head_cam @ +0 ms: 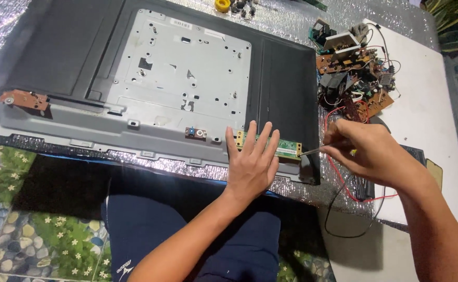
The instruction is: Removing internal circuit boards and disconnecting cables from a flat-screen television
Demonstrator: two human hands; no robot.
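Grip: right hand [367, 154] closed around a thin screwdriver [312, 151], tip at the right end of the narrow green circuit board [286, 150].
Left hand [251, 164]: flat, fingers spread, holding nothing, pressing the board's left part.
Board location: lower edge of the panel's grey back [135, 130], near its right corner.
Technique: probably best to keep the tip square in the screw and the left hand steady.
Nearby: loose circuit boards [357, 73], red wire [338, 172].

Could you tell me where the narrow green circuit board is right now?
The narrow green circuit board lies at the panel's lower right edge, partly under the left hand.
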